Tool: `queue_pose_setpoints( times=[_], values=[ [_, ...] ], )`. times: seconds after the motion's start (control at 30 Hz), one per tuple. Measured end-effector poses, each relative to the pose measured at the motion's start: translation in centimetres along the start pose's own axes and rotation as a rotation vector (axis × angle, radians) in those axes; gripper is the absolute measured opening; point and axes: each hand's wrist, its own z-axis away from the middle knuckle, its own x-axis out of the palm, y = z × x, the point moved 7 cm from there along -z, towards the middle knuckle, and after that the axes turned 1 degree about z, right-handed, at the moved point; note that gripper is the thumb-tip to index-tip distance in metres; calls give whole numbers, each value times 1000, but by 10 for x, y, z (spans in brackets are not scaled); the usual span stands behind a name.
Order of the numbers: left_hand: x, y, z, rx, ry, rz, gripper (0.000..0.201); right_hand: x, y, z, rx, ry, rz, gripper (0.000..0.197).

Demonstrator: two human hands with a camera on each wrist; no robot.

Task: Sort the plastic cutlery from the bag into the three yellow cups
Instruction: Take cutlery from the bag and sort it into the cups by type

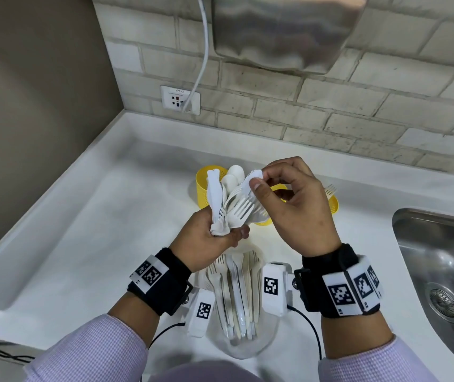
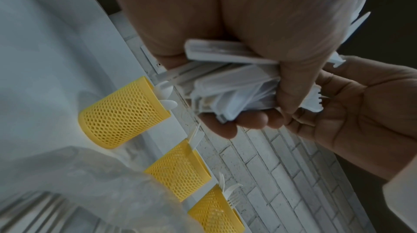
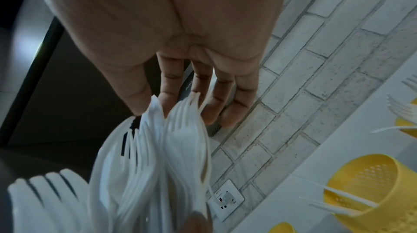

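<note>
My left hand [image 1: 217, 235] grips a fanned bunch of white plastic cutlery [image 1: 228, 205] by the handles: knives, spoons and forks, heads up. My right hand [image 1: 259, 179] pinches the serrated tip of one knife [image 1: 249, 183] in that bunch between thumb and forefinger. Behind the hands stand three yellow mesh cups in a row: the left cup [image 2: 121, 113] holds spoons, the middle cup [image 2: 178, 169] holds a knife, the right cup [image 1: 333, 205] holds forks. The clear bag [image 1: 243, 337] lies between my wrists with several more pieces inside. The gripped handles [image 2: 228, 92] show close up in the left wrist view.
A steel sink [image 1: 441, 271] is sunk into the white counter [image 1: 96, 230] at the right. On the brick wall behind are a socket [image 1: 180, 100] with a white cable and a steel dryer [image 1: 283, 31]. A wall closes the left side.
</note>
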Motion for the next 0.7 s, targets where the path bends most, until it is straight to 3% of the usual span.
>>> queue_pose_setpoints(
  times=[0.1, 0.3, 0.43, 0.6, 0.7],
  values=[
    [0, -2, 0, 1, 12, -5, 13, 2, 0, 1, -5, -52, 28, 3],
    [0, -1, 1, 7, 18, -9, 11, -6, -7, 2, -29, 25, -18, 20],
    [-1, -2, 2, 6, 26, -11, 13, -3, -5, 2, 6, -28, 36, 4],
    [-1, -2, 2, 17, 33, -19, 12, -2, -9, 3, 0, -37, 47, 3],
    [-2, -4, 2, 17, 44, -22, 18, -5, -10, 3, 1, 4, 31, 14]
  ],
)
